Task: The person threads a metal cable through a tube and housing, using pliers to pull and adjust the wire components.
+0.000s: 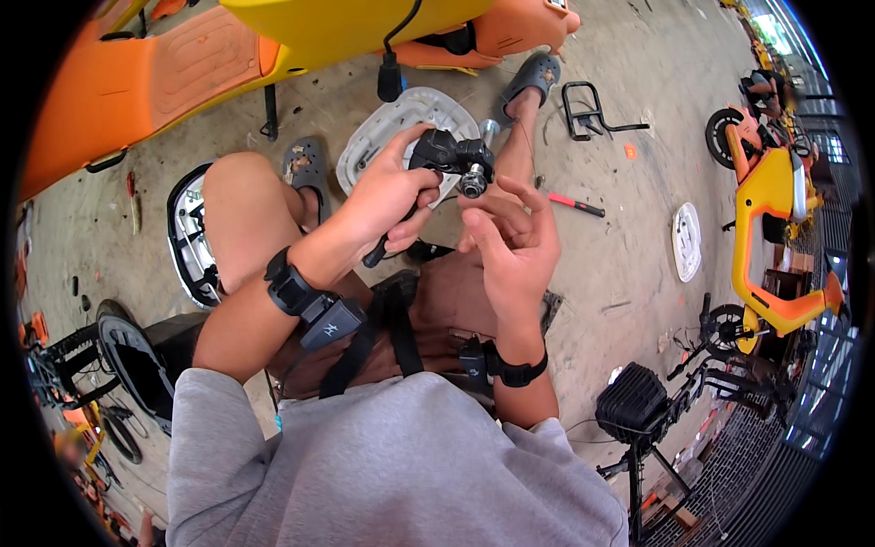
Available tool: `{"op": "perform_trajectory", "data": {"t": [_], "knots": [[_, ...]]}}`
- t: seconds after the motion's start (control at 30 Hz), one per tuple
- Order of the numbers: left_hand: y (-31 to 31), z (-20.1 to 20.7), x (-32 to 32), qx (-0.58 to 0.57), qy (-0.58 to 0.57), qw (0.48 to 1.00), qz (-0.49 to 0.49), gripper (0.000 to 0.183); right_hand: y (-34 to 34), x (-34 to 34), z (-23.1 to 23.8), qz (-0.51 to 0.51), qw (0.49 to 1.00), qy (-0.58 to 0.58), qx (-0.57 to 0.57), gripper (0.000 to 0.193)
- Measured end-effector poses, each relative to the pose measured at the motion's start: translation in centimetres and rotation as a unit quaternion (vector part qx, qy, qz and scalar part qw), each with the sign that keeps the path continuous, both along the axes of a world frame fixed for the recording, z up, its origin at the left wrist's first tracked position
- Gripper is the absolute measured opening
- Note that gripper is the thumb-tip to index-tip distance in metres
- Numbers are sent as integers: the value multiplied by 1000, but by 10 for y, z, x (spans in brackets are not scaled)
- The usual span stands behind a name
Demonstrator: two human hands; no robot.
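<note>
My left hand point(387, 187) is closed around a black device with silver metal ends point(448, 153), whose exact kind I cannot make out. A slim black handle or lever point(375, 252) sticks out below the fingers. One round, hollow metal end faces up, and a silver cylinder projects at the far right. Close to that hollow end is my right hand point(518, 244), its thumb and fingers bent but apart, with nothing visible between them. Beneath the device, on the floor, lies a white plastic cover point(365, 144), partly hidden by my left hand.
A yellow and orange scooter body point(210, 64) spans the far left, with a cable and black plug point(390, 77) hanging from it. A red-handled tool point(576, 203), black metal bracket point(597, 114) and white oval panel point(686, 242) lie rightward. Another scooter point(761, 219) stands beyond.
</note>
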State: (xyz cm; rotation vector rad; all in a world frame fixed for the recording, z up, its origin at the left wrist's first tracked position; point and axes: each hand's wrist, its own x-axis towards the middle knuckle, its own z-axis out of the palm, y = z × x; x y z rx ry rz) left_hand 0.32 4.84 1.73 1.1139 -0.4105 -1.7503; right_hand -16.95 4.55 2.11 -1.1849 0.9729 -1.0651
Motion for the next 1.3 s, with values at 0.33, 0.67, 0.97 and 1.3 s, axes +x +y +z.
{"op": "perform_trajectory", "data": {"t": [0.33,0.67,0.97,1.3], "knots": [[-6,-4,8,121,132,984,-14,55,0,-6,-9,-12,999,27,20,31],[-11,-9,14,159,212,964,33,11,2,-2,-15,3,999,29,34,26],[-4,-3,10,76,161,984,-16,36,3,-1,-20,2,999,25,19,22],[-2,2,4,-23,107,993,-39,66,4,-2,-17,-26,1000,16,3,21]]}}
